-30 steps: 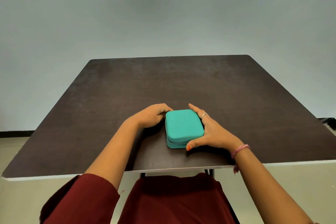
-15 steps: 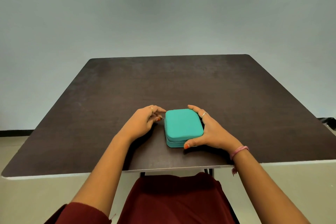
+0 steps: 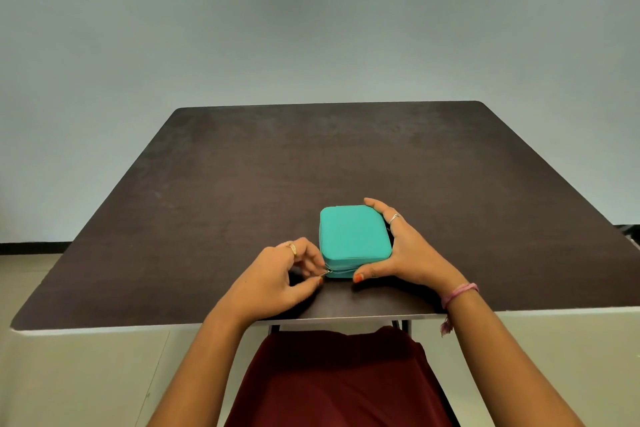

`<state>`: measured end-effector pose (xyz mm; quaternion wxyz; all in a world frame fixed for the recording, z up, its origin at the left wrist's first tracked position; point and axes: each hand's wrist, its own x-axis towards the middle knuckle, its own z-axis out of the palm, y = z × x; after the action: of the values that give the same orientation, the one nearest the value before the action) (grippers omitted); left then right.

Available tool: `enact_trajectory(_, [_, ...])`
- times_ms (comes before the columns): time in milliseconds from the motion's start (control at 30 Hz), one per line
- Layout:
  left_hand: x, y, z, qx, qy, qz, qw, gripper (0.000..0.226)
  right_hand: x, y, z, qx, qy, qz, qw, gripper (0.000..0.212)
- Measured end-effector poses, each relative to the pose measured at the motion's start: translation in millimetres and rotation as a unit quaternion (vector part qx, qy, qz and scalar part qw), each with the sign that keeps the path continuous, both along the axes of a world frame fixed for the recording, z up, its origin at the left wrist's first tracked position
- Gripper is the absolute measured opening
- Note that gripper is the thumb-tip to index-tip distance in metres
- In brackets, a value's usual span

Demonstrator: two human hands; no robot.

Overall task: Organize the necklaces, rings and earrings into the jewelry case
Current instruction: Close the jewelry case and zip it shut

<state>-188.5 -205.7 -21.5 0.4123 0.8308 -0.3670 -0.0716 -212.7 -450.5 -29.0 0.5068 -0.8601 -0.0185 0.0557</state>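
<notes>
Teal fabric jewelry case (image 3: 354, 232), lid down, lies flat on your dark brown table (image 3: 242, 184), near the front edge.

Head view, the only one:

- Your right hand (image 3: 405, 253) clasps the case from its right side. Thumb lies along the near side wall, orange-painted nail close to the near-left corner; the fingers reach along the right wall to the far-right corner. Hand is curled round the case, holding it. A silver ring (image 3: 394, 218) sits on one finger; a pink thread bracelet (image 3: 459, 293) circles the wrist.
- Your left hand (image 3: 277, 277) is just beside the case's near-left corner. Thumb and forefinger are pressed narrowly together, pinching the small metal zipper pull (image 3: 325, 274), which sticks out from the zip line at that corner. The other fingers are loosely curled above the pinch. A gold ring (image 3: 293, 248) shows on one of them.
- Zip line runs along the near wall between your left fingertips and right thumb; how far it is undone cannot be told.
- Maroon garment (image 3: 332, 378) covers your lap below the table edge.
</notes>
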Motion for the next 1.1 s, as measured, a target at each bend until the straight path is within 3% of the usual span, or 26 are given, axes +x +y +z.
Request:
enact_trajectory(233, [-4.3, -17.5, -5.3, 0.024, 0.016, -0.066, 0.997, 0.014, -11.4, 4.4, -2.7, 0.017, -0.056, -0.042, 0.997, 0.105])
enact_trajectory(333, [-7.2, -18.0, -8.0, -0.106, 0.043, 0.038, 0.993, 0.004, -22.8, 6.6, -6.2, 0.125, -0.063, -0.066, 0.988, 0.095])
enact_trajectory(433, [-3.3, -26.3, -9.6, -0.245, 0.112, 0.221, 0.937, 0.007, -38.4, 12.3, -12.4, 0.205, -0.080, -0.154, 0.963, 0.076])
enact_trajectory(500, [5.1, -34.3, -10.0, -0.275, 0.212, 0.271, 0.898, 0.019, -47.8, 21.1, -16.6, 0.182, -0.108, -0.222, 0.952, 0.060])
enact_trajectory(600, [10.3, -47.1, -11.6, -0.303, 0.313, 0.252, 0.864, 0.046, -59.1, 37.1, -23.1, 0.072, -0.190, -0.278, 0.939, 0.039])
enact_trajectory(700, [4.0, -57.2, -13.6, -0.297, 0.292, 0.243, 0.876, 0.059, -65.3, 52.9, -28.6, -0.039, -0.249, -0.288, 0.924, 0.030])
enact_trajectory(900, [-0.3, -56.4, -20.1, -0.228, 0.240, 0.205, 0.921, 0.064, -64.5, 75.7, -40.0, -0.158, -0.269, -0.285, 0.906, 0.025])
enact_trajectory(1100, [0.9, -54.8, -19.4, -0.232, 0.232, 0.205, 0.922, 0.062, -60.9, 82.1, -34.7, -0.160, -0.260, -0.281, 0.910, 0.010])
